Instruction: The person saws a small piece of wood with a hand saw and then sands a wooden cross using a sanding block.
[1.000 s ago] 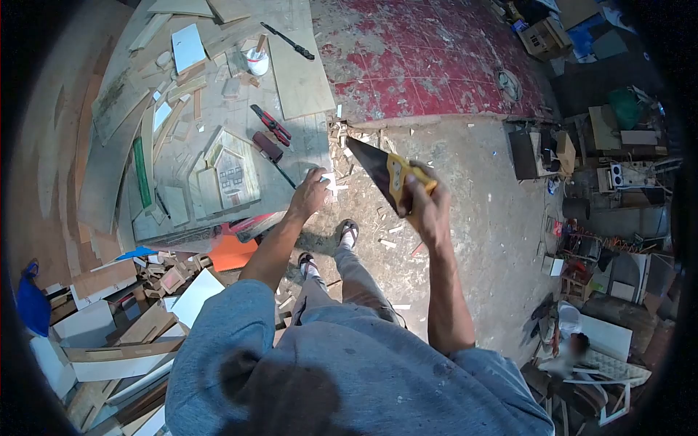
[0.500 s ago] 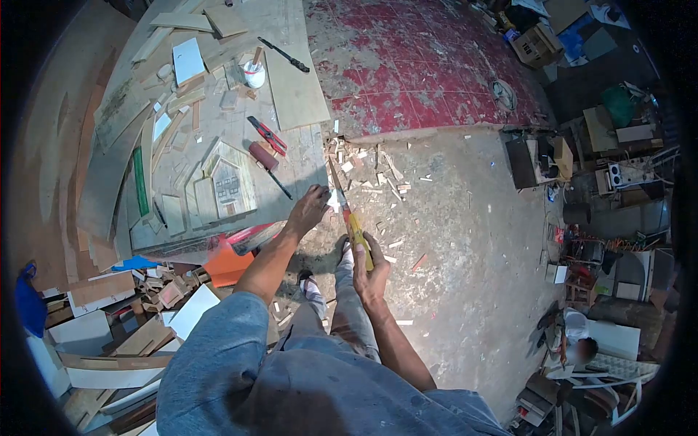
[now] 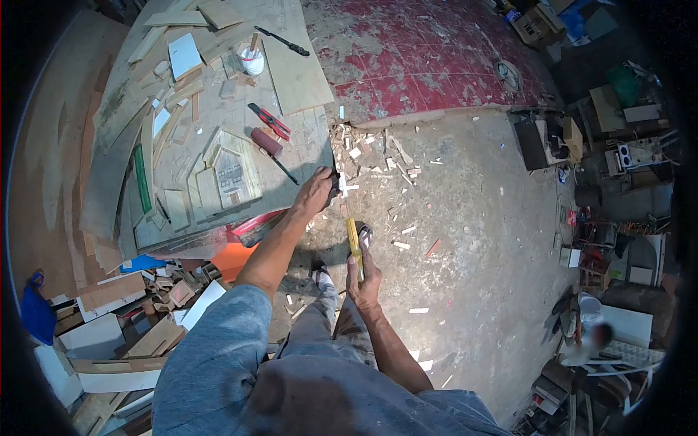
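My right hand is wrapped around the yellow handle of a handsaw, held over the floor beside the worktable. Its blade is seen nearly edge-on and points toward my left hand. At the worktable's right edge, my left hand has its fingers closed on a small pale wood piece, mostly hidden by the fingers. A house-shaped wooden piece with a drawn window lies on the worktable to the left. Behind my left hand are a dark pencil-like stick, a brownish-red roll and red-handled pliers.
A white tub, a green strip and wood offcuts lie on the table. Wood scraps litter the concrete floor. Offcuts are heaped at lower left. Another person is at far right among stacked furniture.
The saw has turned from blade face showing to nearly edge-on, its handle slightly left. My left hand has moved a little right and up. The view has shifted slightly.
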`<state>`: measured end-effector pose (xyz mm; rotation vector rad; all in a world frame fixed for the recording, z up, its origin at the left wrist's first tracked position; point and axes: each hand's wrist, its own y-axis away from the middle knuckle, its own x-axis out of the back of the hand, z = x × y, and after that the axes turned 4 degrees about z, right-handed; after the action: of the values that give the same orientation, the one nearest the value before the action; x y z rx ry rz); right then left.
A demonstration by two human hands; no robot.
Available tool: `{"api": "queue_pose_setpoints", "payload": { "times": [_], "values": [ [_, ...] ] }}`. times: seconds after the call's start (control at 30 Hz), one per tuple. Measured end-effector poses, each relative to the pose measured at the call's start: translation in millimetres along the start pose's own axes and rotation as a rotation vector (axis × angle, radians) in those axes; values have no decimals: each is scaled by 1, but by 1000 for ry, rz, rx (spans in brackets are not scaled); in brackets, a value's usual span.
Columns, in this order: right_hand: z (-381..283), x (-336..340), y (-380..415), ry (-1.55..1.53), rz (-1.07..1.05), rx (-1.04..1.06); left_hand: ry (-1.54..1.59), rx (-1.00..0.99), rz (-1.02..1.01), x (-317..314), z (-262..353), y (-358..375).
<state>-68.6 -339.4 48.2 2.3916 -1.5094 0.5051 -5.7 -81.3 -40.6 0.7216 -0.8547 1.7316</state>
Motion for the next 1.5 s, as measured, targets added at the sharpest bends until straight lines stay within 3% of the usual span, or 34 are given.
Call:
{"api": "queue_pose_setpoints", "payload": {
  "times": [0.43, 0.53, 0.6, 0.73, 0.83, 0.87, 0.97, 1.0, 1.03, 1.1, 1.13, 1.17, 1.23, 1.27, 1.33, 1.4, 1.5],
  "values": [
    [35, -3, 18, -76, 39, 16, -57, -11, -25, 2, 0, -1],
    [29, -1, 14, -37, 106, 177, -39, -36, 17, 0, 2, -1],
    [10, 3, 2, -139, -57, -181, -30, -27, 1, -2, 2, 3],
    [22, 8, 26, -131, 49, 15, -30, -77, 76, 0, 3, -1],
    [11, 18, 14, -169, -16, -77, -29, -79, 23, 3, 3, -1],
    [9, 14, 4, -156, -27, -71, 15, 10, -28, 4, 4, 1],
    [15, 11, 14, -165, -20, -68, -123, -53, -26, -11, -12, 6],
    [14, 11, 19, -126, 39, 67, -133, -72, 2, -9, -8, 5],
    [17, 9, 16, -125, 38, 73, -134, -72, 8, -7, -8, 2],
    [16, 9, 17, -155, 22, 37, -127, -72, -4, -8, -6, 6],
    [4, 11, 6, -158, -88, -207, -121, -65, -14, -10, -2, 13],
    [10, 6, 8, -161, -89, -209, -118, -40, -32, -10, 0, 13],
    [17, -13, 3, -127, 30, 11, -135, -26, -37, 3, 0, 2],
    [20, -12, 9, -72, 118, 221, -162, -31, -60, 5, 4, 3],
    [26, -9, 13, -94, 82, 141, -205, -107, 20, 0, 1, 5],
    [14, -3, 7, -109, 19, 3, -168, -59, -12, -6, -2, 5],
    [23, -13, 10, -28, 91, 114, -113, -19, -43, -6, -2, 6]
  ]
}}
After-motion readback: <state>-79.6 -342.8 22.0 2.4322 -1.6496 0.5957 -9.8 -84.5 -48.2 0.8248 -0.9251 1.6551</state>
